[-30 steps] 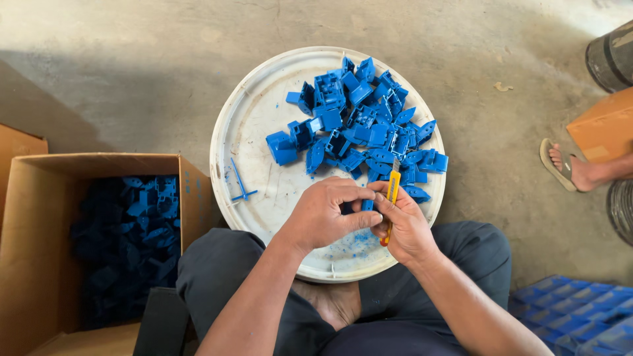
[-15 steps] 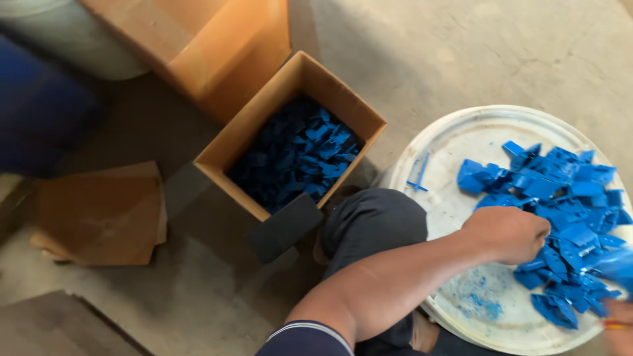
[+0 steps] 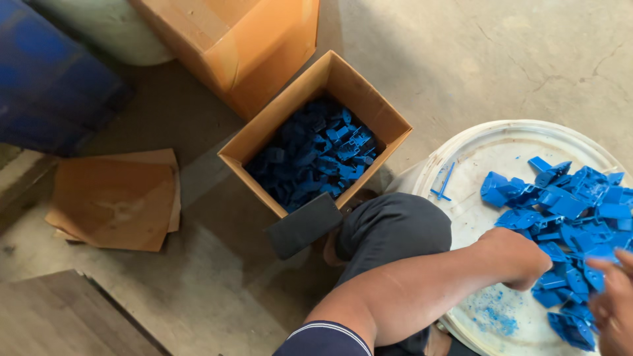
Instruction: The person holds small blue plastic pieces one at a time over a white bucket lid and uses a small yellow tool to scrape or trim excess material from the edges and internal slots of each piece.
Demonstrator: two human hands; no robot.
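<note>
My left hand (image 3: 517,257) rests knuckles-up on a round white lid (image 3: 461,165), at the near edge of a pile of blue plastic parts (image 3: 567,204). Its fingers curl down into the pile, so I cannot see what they grip. My right hand (image 3: 613,303) shows only partly at the right edge, fingers over the same pile, and its hold is hidden. An open cardboard box (image 3: 290,112) half full of the same blue parts (image 3: 316,155) stands on the floor left of my knee (image 3: 389,231).
A closed orange-brown carton (image 3: 237,39) stands behind the open box. Flat cardboard sheets (image 3: 115,201) lie on the concrete floor at left. A dark blue drum (image 3: 46,79) and a pale container (image 3: 99,26) are at top left. Blue shavings (image 3: 491,316) lie on the lid.
The view has swung left, off the lid and onto the box. My left hand stays at the pile's near edge. My right hand and the yellow tool have slid to the frame edge.
</note>
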